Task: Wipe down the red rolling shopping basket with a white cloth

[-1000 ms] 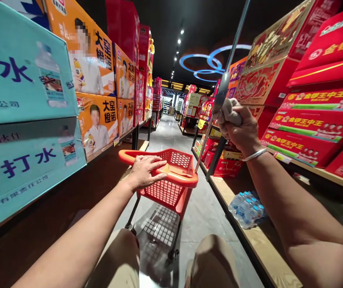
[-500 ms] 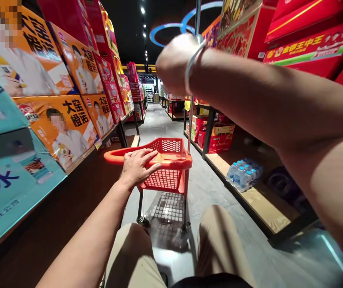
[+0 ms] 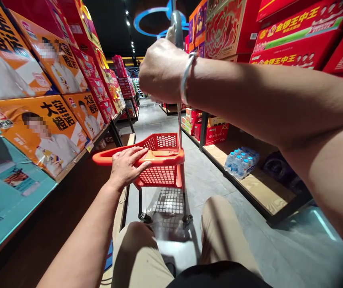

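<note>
Gripping a thin metal pole (image 3: 178,124) in a clenched right hand (image 3: 159,70), raised high at face level, silver bangle (image 3: 185,78) on the wrist; a scrap of pale cloth (image 3: 170,34) apparently bunched in the same fist, though mostly hidden behind the knuckles. Pressing flat on the orange handle (image 3: 108,158) of the red cart (image 3: 162,160) with the left hand (image 3: 126,166), fingers spread and laid over the bar rather than curled under it, so resting, not clasping.

Best handled, judging by the layout: keeping the pole near upright and close to the cart's right corner, clear of the stacked boxes on both sides; steering the cart straight with steady downward palm pressure; watching the pole's lower end, which runs down past the basket rim toward the floor.

Relative to the grips: pole passing through the right fist, extending above and below it; cart directly under and ahead of the left palm, between both knees and the open aisle. Further out: orange cartons (image 3: 54,128) on the left shelf, red cartons (image 3: 294,36) on the right, a pack of water bottles (image 3: 242,162) on the low wooden shelf (image 3: 267,194).
</note>
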The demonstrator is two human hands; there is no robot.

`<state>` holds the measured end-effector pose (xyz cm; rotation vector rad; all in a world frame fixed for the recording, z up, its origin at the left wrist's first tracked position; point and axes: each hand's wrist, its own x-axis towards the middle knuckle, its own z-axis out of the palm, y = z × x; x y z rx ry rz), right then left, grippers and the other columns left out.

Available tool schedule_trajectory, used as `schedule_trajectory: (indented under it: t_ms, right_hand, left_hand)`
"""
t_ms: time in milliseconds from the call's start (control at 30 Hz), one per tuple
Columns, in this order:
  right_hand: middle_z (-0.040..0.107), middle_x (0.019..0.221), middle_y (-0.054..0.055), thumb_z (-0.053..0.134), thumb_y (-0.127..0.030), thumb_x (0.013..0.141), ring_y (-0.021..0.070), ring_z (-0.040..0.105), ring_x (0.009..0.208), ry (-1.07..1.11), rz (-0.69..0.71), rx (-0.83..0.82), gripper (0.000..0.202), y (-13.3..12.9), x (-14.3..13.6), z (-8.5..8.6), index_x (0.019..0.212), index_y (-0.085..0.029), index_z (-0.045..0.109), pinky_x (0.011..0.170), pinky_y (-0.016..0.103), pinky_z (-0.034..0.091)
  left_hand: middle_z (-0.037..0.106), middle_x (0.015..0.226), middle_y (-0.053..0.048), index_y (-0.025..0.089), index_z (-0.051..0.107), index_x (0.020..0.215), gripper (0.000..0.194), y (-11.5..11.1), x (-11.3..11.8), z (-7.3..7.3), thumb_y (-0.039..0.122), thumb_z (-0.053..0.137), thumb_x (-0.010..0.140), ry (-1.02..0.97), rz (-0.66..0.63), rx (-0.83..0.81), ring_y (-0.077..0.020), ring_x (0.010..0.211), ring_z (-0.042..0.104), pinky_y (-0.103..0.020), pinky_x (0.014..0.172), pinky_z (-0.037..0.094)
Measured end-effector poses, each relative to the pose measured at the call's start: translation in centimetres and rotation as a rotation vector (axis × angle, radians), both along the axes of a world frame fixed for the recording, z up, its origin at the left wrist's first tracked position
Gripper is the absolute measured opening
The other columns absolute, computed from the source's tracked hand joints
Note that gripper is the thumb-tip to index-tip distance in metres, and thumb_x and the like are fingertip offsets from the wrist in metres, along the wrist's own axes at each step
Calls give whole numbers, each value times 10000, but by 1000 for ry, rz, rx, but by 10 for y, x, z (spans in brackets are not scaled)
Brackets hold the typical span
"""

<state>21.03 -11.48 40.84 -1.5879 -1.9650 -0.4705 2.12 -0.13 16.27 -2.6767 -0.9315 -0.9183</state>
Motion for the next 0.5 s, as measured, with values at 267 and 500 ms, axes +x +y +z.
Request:
schedule_trajectory:
  t_ms: [267,500]
  right_hand:
    - [650,1244,56,522,-231,990,214,656,1073,-250,449,419,265,-20,54,-167,1187,-248,698,904,410,608]
    - [523,1392,70,600,-189,921,232,503,1329,492,498,475,361,9,29,-331,1257,-318,630,1120,451,490]
  left_hand:
    - [618,1434,-74,317,678,1341,550,19,-33,4,594,544,885,34,0,-54,-355,1327,541,-542,1119,338]
    - [578,1448,-115,251,497,1515,585,-29,-3,3,419,411,961,-69,-64,3,-326,1349,498,-540,1177,305]
